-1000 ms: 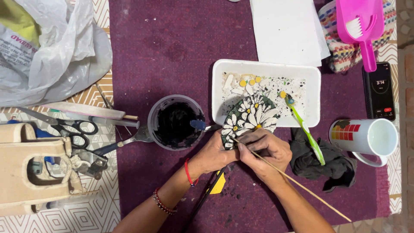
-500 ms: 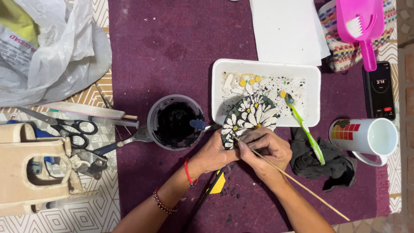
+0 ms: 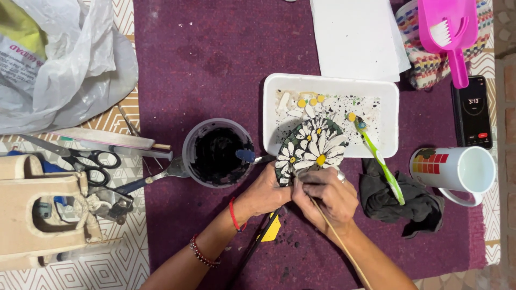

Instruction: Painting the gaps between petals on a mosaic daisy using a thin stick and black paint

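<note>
Seen from above: two hands, one mosaic, one stick, one tray, one cup, one mug, one toothbrush, one phone, one pair of scissors.

Left hand (image 3: 267,194), fingers closed on the lower left edge of the mosaic (image 3: 312,150), an oval piece, dark with white daisies and yellow centres. Mosaic near the middle of the table (image 3: 215,48), tilted, propped on the near rim of the white tray (image 3: 389,121); long axis running from lower left to upper right, upper end inside the tray.

Right hand (image 3: 328,196), fingers pinched together on a thin stick (image 3: 336,239), tip at the mosaic's lower edge, shaft slanting toward the table's near edge.

Cup (image 3: 217,153) of black paste just left of the mosaic. Green toothbrush (image 3: 379,161) across the tray's right corner. White mug (image 3: 457,169) with a coloured square label toward the right edge. Phone (image 3: 472,113) beyond it. Scissors (image 3: 88,161) by the left edge. White plastic bag (image 3: 64,59) with printing at the far left corner.
</note>
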